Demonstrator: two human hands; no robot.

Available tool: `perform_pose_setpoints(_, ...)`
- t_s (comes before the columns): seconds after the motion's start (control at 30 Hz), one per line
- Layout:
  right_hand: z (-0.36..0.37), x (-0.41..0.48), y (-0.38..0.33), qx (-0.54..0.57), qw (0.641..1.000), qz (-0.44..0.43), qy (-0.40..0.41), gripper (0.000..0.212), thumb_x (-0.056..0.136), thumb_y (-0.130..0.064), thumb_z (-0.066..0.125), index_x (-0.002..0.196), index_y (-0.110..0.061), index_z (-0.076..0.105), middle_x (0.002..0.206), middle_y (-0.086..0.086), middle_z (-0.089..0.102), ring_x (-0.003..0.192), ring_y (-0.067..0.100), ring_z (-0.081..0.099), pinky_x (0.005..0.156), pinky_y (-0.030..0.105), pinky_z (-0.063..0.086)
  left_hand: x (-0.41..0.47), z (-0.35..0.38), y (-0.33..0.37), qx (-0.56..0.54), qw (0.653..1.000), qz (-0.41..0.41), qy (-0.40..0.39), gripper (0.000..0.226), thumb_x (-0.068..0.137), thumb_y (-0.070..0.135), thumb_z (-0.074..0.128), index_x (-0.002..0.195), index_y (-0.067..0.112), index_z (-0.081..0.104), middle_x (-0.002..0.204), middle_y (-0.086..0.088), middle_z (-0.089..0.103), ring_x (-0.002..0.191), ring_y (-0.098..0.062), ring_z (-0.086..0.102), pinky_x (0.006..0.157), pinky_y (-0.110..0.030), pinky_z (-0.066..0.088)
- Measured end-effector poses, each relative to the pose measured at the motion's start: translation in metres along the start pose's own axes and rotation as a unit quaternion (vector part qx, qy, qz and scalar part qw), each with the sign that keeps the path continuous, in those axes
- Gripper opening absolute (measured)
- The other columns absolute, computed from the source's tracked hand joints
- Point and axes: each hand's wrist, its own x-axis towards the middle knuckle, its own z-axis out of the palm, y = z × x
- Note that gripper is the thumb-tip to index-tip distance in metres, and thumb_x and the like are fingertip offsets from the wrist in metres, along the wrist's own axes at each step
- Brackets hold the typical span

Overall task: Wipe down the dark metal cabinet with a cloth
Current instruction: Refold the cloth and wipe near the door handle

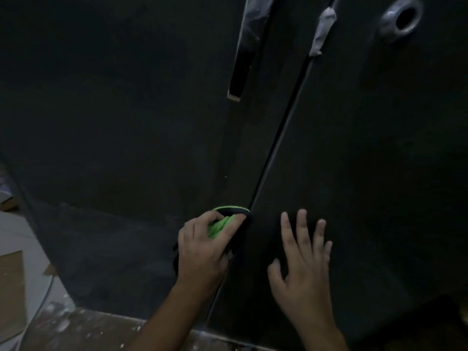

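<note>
Dark metal cabinet (pixel 126 122) fills the view, its two doors meeting at a slanting seam (pixel 273 148). Low on the left door, right against that seam, the left hand (pixel 200 252) grips a bunched green cloth (pixel 218 225) — thumb and curled fingers (pixel 234 225) wrapped round it, with a green-and-black fold showing just past the fingertips, against the door. The right hand (pixel 301 272) lies just right of the seam against the right door — fingers (pixel 302 229) straight and spread, holding nothing; far up are a handle (pixel 241 59), a taped patch (pixel 323 29) on the seam and a round metal hole (pixel 402 17).
</note>
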Motion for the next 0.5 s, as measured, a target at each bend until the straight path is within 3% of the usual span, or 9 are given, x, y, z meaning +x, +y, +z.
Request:
perform_pose_setpoints(0.2,0.043,-0.014,0.017,0.039,0.999,0.017,0.004,0.085,0.082,-0.042,0.039,0.155,-0.048,-0.005,0.164,-0.019,-0.019,0.150,0.015,-0.025,0.113,0.064,0.013,0.042,-0.009,0.031,-0.084,0.993,-0.025,0.082,0.057,0.087,0.016,0.048,0.142,0.031,0.045,0.122,-0.006,0.041,0.105,-0.017,0.038,0.089,-0.034,0.042)
perform_pose_setpoints(0.3,0.054,-0.013,0.020,0.062,0.998,-0.003,0.016,0.086,0.081,-0.039,0.040,0.157,-0.043,0.000,0.166,-0.014,-0.014,0.151,0.020,-0.021,0.110,0.065,0.009,0.068,-0.020,0.049,-0.100,0.990,-0.023,0.099,0.061,0.088,0.008,0.054,0.145,0.030,0.045,0.120,-0.001,0.038,0.109,-0.011,0.033,0.094,-0.015,0.030)
perform_pose_setpoints(0.43,0.059,-0.013,0.022,0.081,0.996,-0.013,0.033,0.095,0.078,-0.029,0.049,0.157,-0.044,-0.002,0.165,-0.015,-0.016,0.151,0.021,-0.023,0.110,0.064,0.003,0.090,-0.034,0.057,-0.101,0.991,-0.003,0.088,0.065,0.090,0.005,0.057,0.148,0.030,0.040,0.119,0.004,0.031,0.110,-0.014,0.036,0.097,-0.011,0.030)
perform_pose_setpoints(0.5,0.059,-0.014,0.025,0.089,0.995,-0.023,0.034,0.101,0.076,-0.024,0.056,0.157,-0.044,0.000,0.165,-0.015,-0.015,0.151,0.021,-0.023,0.110,0.064,0.002,0.091,-0.031,0.059,-0.078,0.993,-0.001,0.089,0.067,0.090,0.005,0.056,0.149,0.031,0.038,0.120,0.005,0.030,0.108,-0.012,0.033,0.098,-0.005,0.023)
